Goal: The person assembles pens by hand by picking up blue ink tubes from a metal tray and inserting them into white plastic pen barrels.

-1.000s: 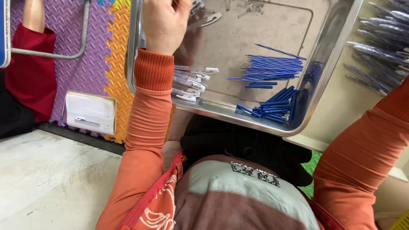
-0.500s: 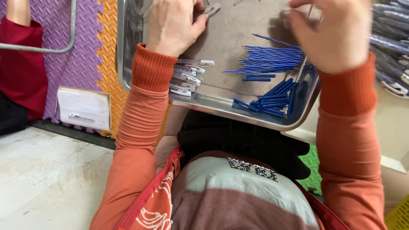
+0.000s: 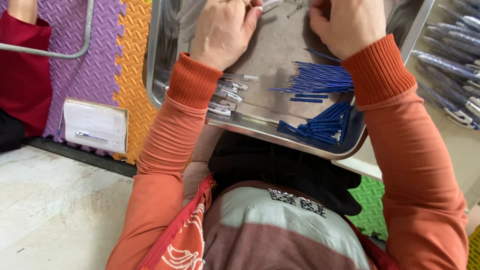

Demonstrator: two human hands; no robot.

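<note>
Head view, looking straight down: the biggest thing in sight is the foam mat floor (image 3: pixel 127 60), interlocking tiles in purple and orange, with a pale stone slab nearer the body. On the lap rests a wide metal tray (image 3: pixel 252 125), shallow, with rounded corners, its near rim touching the dark cloth over the knees. Both orange sleeves reach into it from below. The left hand (image 3: pixel 225 30) lies knuckles up over the tray's far left part, fingers curled together and pressed toward the thumb around a small silver clip piece (image 3: pixel 270 5) at the top edge; whether it is truly pinched I cannot tell, as the fingertips run out of the frame. The right hand (image 3: pixel 347 22) sits just beside it, also knuckles up, fingers bunched and folded under, so what they grip is hidden. Below the right wrist a sheaf of thin blue pen refills (image 3: pixel 317 82) lies fanned on the tray floor, and a second heap of blue refills (image 3: pixel 322 122) is piled in the near right corner. Under the left wrist is a small cluster of silver pen clips (image 3: pixel 230 92). To the right, apart from the tray, is a pile of assembled blue pens (image 3: pixel 450 60). On the mat at left lies a white notepad (image 3: pixel 95 125) with a pen on it
</note>
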